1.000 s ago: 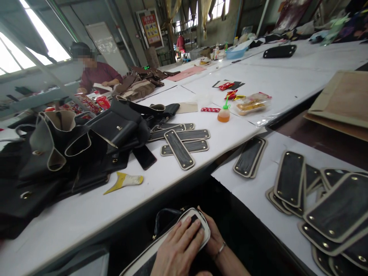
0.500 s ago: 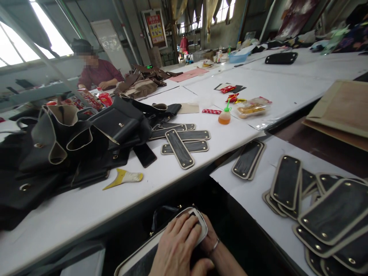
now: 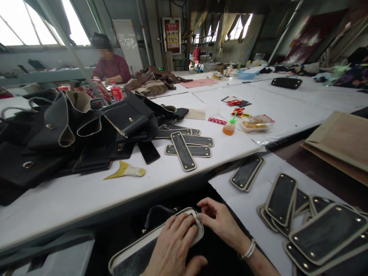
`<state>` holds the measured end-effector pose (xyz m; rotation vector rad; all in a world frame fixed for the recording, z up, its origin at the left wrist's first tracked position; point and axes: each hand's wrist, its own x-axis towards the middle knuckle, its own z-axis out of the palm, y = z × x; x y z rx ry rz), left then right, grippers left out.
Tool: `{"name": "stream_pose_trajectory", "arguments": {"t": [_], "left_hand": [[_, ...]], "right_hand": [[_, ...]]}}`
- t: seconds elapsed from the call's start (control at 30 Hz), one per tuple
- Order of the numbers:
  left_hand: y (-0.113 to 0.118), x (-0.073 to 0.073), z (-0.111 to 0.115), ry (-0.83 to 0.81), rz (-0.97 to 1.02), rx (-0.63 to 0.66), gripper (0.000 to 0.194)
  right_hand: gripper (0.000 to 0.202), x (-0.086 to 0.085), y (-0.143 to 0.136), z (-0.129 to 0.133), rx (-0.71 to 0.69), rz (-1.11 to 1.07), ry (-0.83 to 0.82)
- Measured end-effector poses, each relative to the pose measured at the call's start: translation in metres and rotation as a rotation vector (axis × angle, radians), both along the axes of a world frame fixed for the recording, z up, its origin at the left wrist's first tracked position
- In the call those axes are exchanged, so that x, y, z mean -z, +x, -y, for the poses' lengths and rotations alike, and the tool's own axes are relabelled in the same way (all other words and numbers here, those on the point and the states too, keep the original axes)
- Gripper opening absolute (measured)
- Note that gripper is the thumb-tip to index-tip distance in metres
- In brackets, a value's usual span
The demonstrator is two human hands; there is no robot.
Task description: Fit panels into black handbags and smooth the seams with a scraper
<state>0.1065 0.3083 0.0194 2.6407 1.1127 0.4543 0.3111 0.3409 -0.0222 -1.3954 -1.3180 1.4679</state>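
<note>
A black handbag (image 3: pixel 135 260) with a pale-edged base panel lies low in front of me, its looped handle (image 3: pixel 153 214) on the far side. My left hand (image 3: pixel 175 245) rests flat on the panel near its rounded end, fingers stretched out and thumb apart. Beside that end is my right hand (image 3: pixel 220 220), a bracelet on its wrist. Its fingers are half curled and apart from the thumb, whose tip is at the panel's pale rim. I see nothing held between them. The bag's lower body is lost in shadow.
Black panels with pale borders and studs (image 3: pixel 327 234) are piled at the right; more (image 3: pixel 184 151) lie on the white table. Black bags (image 3: pixel 71 126) are heaped at left, near a yellow tool (image 3: pixel 125 170). An orange-liquid bottle (image 3: pixel 229 128) stands beyond. A person (image 3: pixel 112 69) sits across the table.
My right hand has come out from under the bag's end and risen above its rim. The left hand stays flat on the panel. The view has shifted slightly.
</note>
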Motion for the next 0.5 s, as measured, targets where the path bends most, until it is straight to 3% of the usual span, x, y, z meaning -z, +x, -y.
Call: {"name": "stream_pose_trajectory", "arguments": {"t": [0.07,0.17,0.33,0.5], "left_hand": [[0.0,0.0,0.0,0.014,0.009,-0.003,0.052],[-0.001,0.001,0.0,0.01,0.02,-0.007,0.052],[-0.001,0.004,0.001,-0.053,0.036,-0.025,0.054],[-0.005,0.007,0.001,-0.083,0.041,0.0,0.056]], "right_hand": [[0.014,-0.022,-0.004,-0.004,-0.169,0.254,0.077],[0.011,-0.039,-0.015,-0.008,-0.286,0.513,0.133],[0.015,-0.041,-0.032,-0.009,-0.407,0.978,0.347],[0.014,-0.038,-0.032,-0.011,-0.422,1.008,0.347]]}}
